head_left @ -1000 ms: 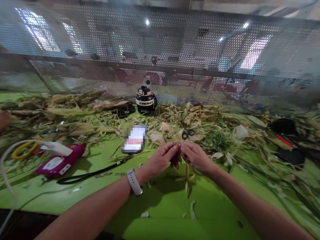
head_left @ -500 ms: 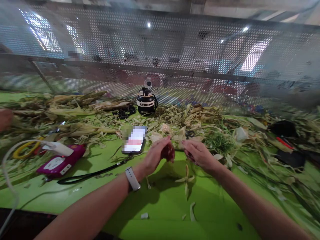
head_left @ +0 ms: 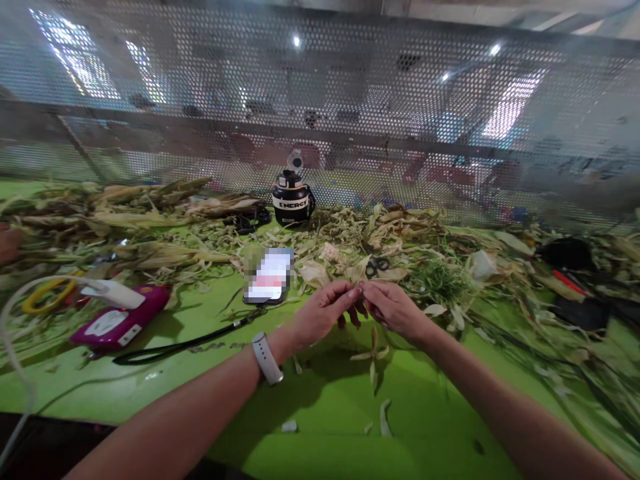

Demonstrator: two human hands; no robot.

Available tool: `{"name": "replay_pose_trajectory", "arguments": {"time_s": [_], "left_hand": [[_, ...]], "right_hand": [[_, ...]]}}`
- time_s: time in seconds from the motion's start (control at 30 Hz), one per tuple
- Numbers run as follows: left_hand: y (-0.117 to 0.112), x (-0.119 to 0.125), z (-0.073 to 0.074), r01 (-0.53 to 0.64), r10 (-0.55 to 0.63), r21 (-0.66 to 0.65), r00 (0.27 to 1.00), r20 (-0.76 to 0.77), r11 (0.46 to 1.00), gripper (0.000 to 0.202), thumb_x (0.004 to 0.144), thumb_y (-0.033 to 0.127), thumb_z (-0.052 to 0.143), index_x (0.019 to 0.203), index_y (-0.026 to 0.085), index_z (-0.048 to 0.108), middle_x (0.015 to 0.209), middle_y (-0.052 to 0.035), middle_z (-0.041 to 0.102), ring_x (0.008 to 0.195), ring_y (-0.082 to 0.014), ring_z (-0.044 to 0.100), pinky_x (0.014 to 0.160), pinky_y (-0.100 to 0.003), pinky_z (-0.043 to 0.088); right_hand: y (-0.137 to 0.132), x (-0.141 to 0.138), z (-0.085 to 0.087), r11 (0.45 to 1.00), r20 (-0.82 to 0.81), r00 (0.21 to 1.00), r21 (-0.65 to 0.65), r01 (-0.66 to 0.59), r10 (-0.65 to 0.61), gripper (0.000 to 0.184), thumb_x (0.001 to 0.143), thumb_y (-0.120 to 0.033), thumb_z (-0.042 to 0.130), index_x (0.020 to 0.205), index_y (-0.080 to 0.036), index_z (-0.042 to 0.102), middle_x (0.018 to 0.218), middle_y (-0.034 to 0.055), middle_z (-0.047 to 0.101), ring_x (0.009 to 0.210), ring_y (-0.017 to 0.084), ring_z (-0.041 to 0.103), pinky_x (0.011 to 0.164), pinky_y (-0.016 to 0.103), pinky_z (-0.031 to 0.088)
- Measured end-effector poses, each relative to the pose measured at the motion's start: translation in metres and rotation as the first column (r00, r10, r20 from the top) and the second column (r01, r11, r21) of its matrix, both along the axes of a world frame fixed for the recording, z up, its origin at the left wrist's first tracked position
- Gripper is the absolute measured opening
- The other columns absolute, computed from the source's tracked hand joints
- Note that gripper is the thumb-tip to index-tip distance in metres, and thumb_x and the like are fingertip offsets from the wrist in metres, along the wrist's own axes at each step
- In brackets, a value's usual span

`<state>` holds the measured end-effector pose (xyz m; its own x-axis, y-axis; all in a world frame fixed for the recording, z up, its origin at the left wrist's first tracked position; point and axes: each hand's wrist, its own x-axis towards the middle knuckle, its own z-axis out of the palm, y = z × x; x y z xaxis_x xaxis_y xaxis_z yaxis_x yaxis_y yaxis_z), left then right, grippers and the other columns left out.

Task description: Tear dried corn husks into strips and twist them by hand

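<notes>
My left hand (head_left: 319,315), with a white-strapped watch (head_left: 267,360) on its wrist, is closed in a pinch over the green table (head_left: 320,440). Its fingertips meet those of my right hand (head_left: 400,312), which pinches too. Whatever sits between the fingers is too small and covered to make out. Below them a star-shaped piece of pale dried husk (head_left: 373,357) lies on the tabletop. Just beyond the fingers are black-handled scissors (head_left: 377,267) among pale husk pieces (head_left: 315,273). A curled husk strip (head_left: 385,419) lies nearer the front edge.
A phone (head_left: 270,280) with a black strap (head_left: 185,347) lies left of my hands, beside a magenta power strip (head_left: 123,320) and cable. A black bottle (head_left: 291,203) stands before a perforated metal screen (head_left: 350,100). Husk heaps (head_left: 165,213) line the back; another person's hand (head_left: 9,243) shows far left.
My left hand has moved right and its fingers have closed, so that its fingertips now meet those of my right hand. The right hand has shifted slightly left.
</notes>
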<state>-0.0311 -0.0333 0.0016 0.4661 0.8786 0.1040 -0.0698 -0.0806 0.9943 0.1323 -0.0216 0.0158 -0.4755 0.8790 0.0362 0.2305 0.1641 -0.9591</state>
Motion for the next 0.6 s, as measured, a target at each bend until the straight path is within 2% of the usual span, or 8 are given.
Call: {"name": "replay_pose_trajectory", "arguments": {"time_s": [0.3, 0.47, 0.53, 0.6], "left_hand": [[0.001, 0.002, -0.001, -0.063, 0.070, -0.143, 0.996, 0.051, 0.988, 0.027, 0.078, 0.040, 0.063, 0.078, 0.014, 0.058, 0.079, -0.0022, 0.067, 0.050, -0.0065, 0.057, 0.042, -0.017, 0.040], [0.002, 0.000, -0.001, -0.092, 0.109, -0.179, 0.990, 0.085, 0.980, 0.024, 0.074, 0.036, 0.067, 0.074, 0.013, 0.061, 0.073, -0.0023, 0.069, 0.049, -0.0071, 0.059, 0.043, -0.017, 0.040], [0.003, 0.000, -0.002, -0.101, 0.125, -0.205, 0.987, 0.105, 0.974, 0.024, 0.072, 0.035, 0.070, 0.072, 0.012, 0.061, 0.069, -0.0023, 0.069, 0.049, -0.0070, 0.059, 0.043, -0.016, 0.040], [0.005, -0.001, -0.003, -0.103, 0.140, -0.239, 0.979, 0.145, 0.965, 0.024, 0.071, 0.033, 0.072, 0.072, 0.012, 0.061, 0.067, -0.0027, 0.069, 0.048, -0.0064, 0.059, 0.043, -0.015, 0.039]], "right_hand": [[0.003, 0.000, -0.001, 0.999, 0.031, 0.999, -0.030, 0.010, -0.009, 0.045, 0.086, -0.055, 0.041, 0.059, -0.018, 0.044, 0.045, -0.0072, 0.035, 0.037, 0.006, 0.027, 0.034, 0.020, 0.020], [0.008, 0.007, -0.002, 0.992, 0.151, 0.989, 0.126, -0.012, -0.008, 0.040, 0.089, -0.046, 0.039, 0.063, -0.017, 0.049, 0.049, -0.0051, 0.041, 0.039, 0.007, 0.036, 0.037, 0.020, 0.029], [0.011, 0.011, -0.001, 0.982, 0.174, 0.983, 0.189, 0.017, -0.050, 0.037, 0.088, -0.042, 0.042, 0.061, -0.018, 0.048, 0.049, -0.0048, 0.042, 0.039, 0.007, 0.039, 0.037, 0.020, 0.032], [0.013, 0.015, 0.003, 0.976, 0.134, 0.984, 0.200, 0.086, -0.114, 0.036, 0.088, -0.041, 0.043, 0.059, -0.019, 0.045, 0.046, -0.0055, 0.041, 0.037, 0.007, 0.038, 0.036, 0.020, 0.033]]}}
